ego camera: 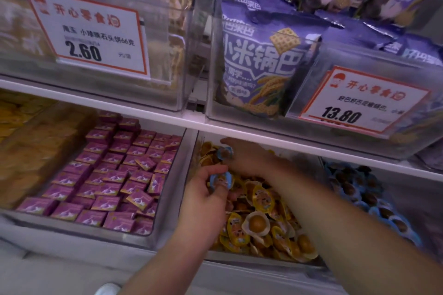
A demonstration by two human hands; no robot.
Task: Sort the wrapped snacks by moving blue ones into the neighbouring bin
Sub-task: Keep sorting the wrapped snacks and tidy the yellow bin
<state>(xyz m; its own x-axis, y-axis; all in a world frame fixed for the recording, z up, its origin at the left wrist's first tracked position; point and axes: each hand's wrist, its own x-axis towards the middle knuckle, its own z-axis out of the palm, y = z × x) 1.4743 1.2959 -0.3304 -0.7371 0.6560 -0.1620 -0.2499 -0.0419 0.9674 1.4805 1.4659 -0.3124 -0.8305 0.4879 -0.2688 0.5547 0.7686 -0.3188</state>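
Head view: purple boxes (115, 175) fill the left bin. Left hand (206, 196) pinches a blue snack (221, 179) over the yellow bin (263, 213). Right hand (247, 158) reaches deeper into that bin, fingers curled on another blue snack (226, 152), blurred. Blue bin (364, 194) sits just right, holding blue-wrapped snacks. Price tags (93, 33) hang on the shelf above.
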